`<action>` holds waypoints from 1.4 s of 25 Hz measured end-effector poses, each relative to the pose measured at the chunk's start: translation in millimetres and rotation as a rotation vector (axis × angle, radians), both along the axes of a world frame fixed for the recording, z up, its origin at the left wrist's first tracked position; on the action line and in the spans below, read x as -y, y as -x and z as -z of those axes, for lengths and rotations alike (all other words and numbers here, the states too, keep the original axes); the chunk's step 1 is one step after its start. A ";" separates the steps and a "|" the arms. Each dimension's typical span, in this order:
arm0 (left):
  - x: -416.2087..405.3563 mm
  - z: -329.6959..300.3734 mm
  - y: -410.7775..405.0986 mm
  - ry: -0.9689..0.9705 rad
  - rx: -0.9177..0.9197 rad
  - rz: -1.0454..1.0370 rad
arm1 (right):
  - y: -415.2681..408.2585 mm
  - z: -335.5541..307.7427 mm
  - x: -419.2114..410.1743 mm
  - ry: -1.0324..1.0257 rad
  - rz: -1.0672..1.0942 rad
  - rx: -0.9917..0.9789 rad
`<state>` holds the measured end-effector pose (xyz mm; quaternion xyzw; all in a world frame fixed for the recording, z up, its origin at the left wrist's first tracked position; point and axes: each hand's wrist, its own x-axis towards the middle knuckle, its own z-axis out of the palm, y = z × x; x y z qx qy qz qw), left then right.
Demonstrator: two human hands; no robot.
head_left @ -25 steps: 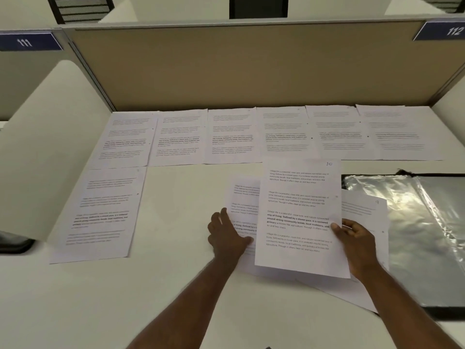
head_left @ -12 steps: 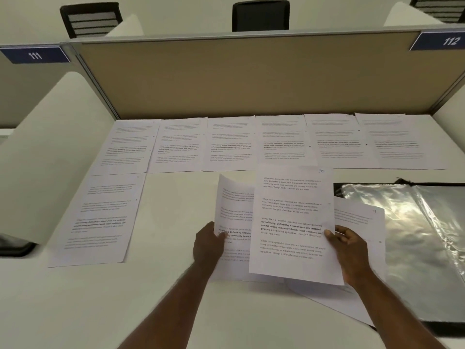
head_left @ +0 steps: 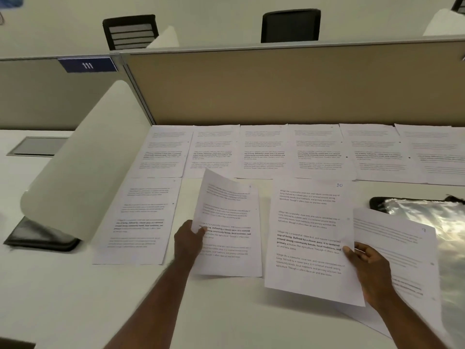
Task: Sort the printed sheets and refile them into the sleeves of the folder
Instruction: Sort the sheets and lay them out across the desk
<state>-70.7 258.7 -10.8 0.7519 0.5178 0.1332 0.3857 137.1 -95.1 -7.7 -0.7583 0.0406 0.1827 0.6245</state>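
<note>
Here the left hand [head_left: 188,239] pinches a curling white printed sheet [head_left: 227,222]; the right hand [head_left: 366,259] grips the white sheet marked "10" [head_left: 309,238] — bare white desk [head_left: 226,311] nearer, a tan partition [head_left: 276,89] behind.

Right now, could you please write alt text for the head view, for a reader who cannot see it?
Over a white desk, the left hand pinches one printed sheet and the right hand holds another marked 10. Seven more sheets lie in rows behind, and an open folder lies at right.

Sheet row [head_left: 289,149] behind folder [head_left: 427,222], on desk [head_left: 75,298]
</note>
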 end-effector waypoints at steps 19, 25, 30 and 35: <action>-68.6 19.5 26.3 0.032 -0.011 -0.011 | 38.1 -5.6 -45.2 0.028 0.085 0.035; -60.1 14.9 27.3 -0.128 -0.152 0.028 | 42.7 -10.4 -33.7 -0.015 0.111 0.043; -57.1 10.0 21.4 -0.332 -0.091 0.075 | 43.4 -18.7 -22.6 -0.013 0.178 0.046; -8.8 6.3 -10.4 -0.342 -0.007 0.295 | 26.6 -23.5 8.1 -0.041 0.235 0.048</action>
